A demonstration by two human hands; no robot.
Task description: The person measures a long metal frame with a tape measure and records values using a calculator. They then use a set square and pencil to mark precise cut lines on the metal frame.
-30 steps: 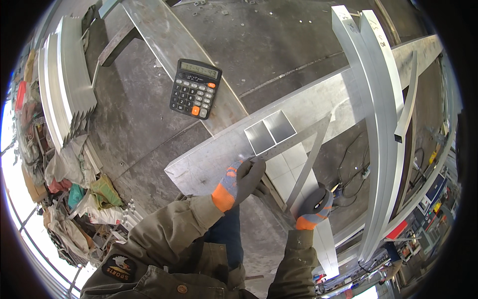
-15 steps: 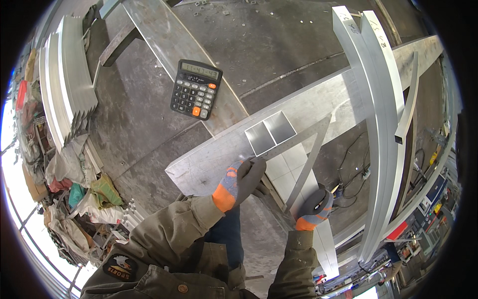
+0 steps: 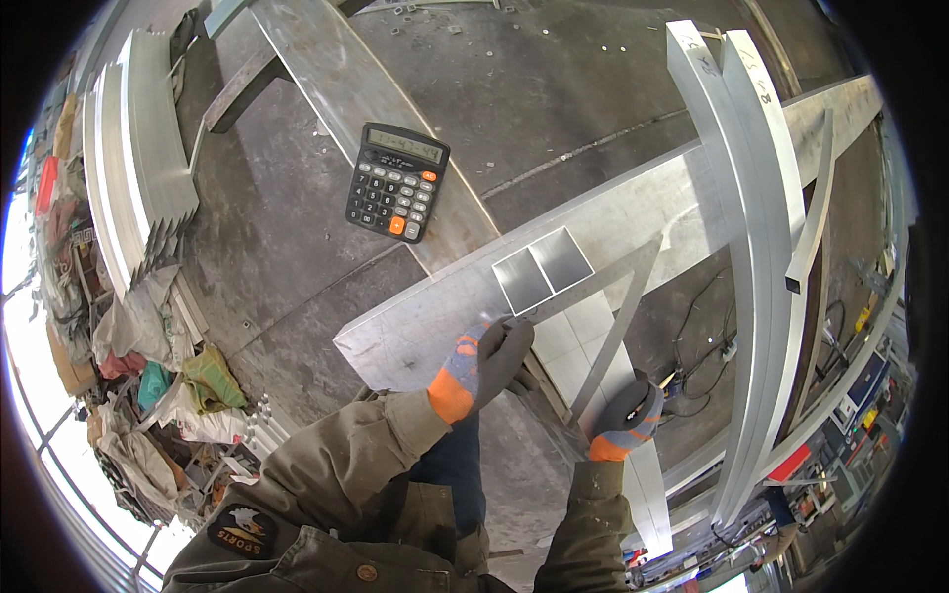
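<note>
Two silver square tubes (image 3: 647,494) lie side by side, their open ends resting on a wide metal beam (image 3: 425,331). Over them lies a triangular metal set square (image 3: 620,331), one edge along the tube ends. My left hand (image 3: 484,364), in a grey and orange glove, is closed with its fingers pinched at the set square's near-left corner. My right hand (image 3: 629,419), gloved the same way, is curled over the tubes beside the square's lower corner. A small yellowish tip shows by its fingers; what it grips is hidden.
A black calculator (image 3: 397,183) lies on a second beam (image 3: 331,74) beyond. Long silver tubes (image 3: 756,247) cross the work beam at right. Stacked profiles (image 3: 143,158) and piled bags (image 3: 213,381) stand at left. Cables (image 3: 692,336) trail on the floor at right.
The view has shifted slightly, so the scene sits a little lower and to the right. Both hands keep practically the same pose on the square and tubes.
</note>
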